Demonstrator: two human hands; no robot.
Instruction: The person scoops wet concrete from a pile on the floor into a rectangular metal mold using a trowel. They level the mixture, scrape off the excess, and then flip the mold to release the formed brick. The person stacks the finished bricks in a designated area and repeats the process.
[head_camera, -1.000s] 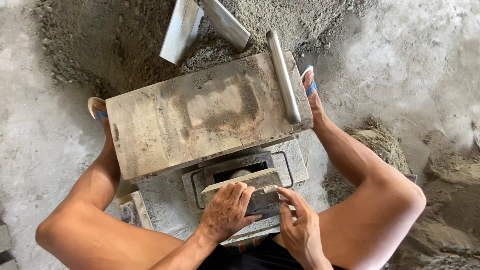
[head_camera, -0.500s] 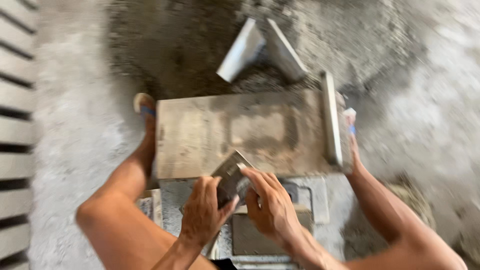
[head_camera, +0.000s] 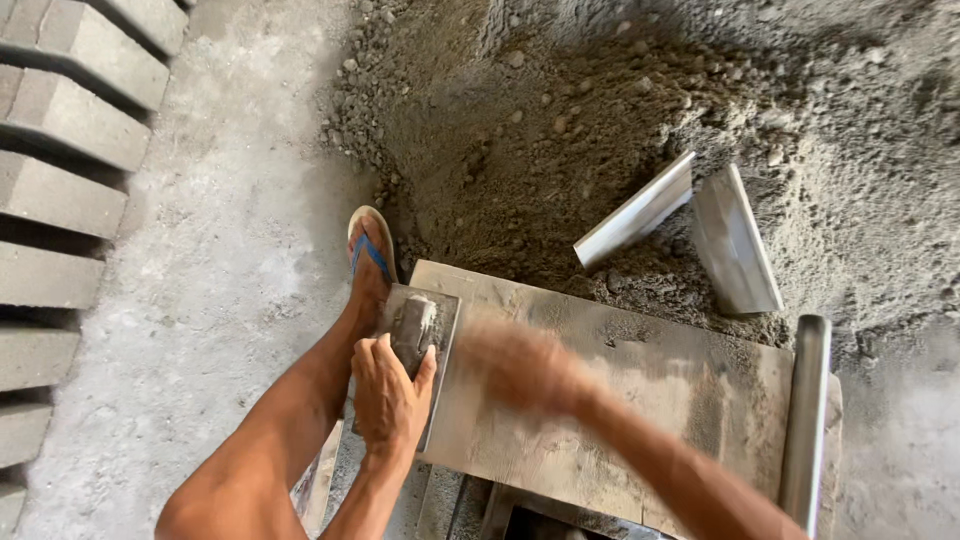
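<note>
Biggest thing in view is the heap of damp grey sand mix (head_camera: 620, 130), spreading up and away from both hands and running off the top and right edges, so its full size can't be seen. A bent metal scoop (head_camera: 690, 230) sticks out of it, well beyond the right hand, with its lower end buried in the mix.

Next down is the flat metal-topped mould box (head_camera: 640, 400) right under the hands. Its near side is cut off by the bottom edge and partly covered by the person's right forearm. A round metal bar (head_camera: 808, 420) runs along the end farthest from the left hand.

Off past the left hand, rows of grey concrete blocks (head_camera: 60, 150) sit on the floor, chopped by the left edge.

The left hand (head_camera: 390, 395) is wrapped around the handle of a small flat metal plate (head_camera: 420, 345), which lies at the box's left end, just beside a foot in a blue flip-flop (head_camera: 370, 255). The fingers hide most of the handle and the plate's lower part.

The right hand (head_camera: 520, 365) is just a smear of motion blur over the box top, close beside the left hand and the plate. No way to tell if it's spread, curled or holding anything.
</note>
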